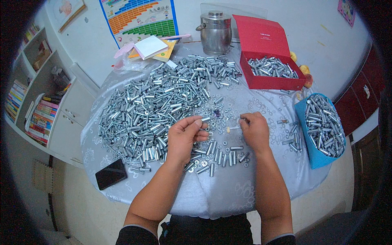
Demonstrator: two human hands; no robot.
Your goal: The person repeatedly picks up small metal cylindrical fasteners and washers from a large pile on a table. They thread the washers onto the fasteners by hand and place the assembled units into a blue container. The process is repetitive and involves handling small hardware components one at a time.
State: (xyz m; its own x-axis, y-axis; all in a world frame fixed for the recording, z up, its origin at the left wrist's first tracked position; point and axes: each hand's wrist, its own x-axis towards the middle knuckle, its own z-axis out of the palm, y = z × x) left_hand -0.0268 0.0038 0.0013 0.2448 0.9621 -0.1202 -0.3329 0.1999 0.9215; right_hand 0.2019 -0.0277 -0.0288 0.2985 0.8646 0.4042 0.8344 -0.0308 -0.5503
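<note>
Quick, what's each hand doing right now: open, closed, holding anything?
Left hand: closed, pinching a small metal tube.
Right hand: fingers curled, but can't tell whether they're shut or holding anything.

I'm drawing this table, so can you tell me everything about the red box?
The red box looks like stiff cardboard. It sits upright on the cloth at the back right, its hinged lid open, tilted back, with small pale print. Shiny metal pieces fill much of it. Round fruits lie close by its right side.
</note>
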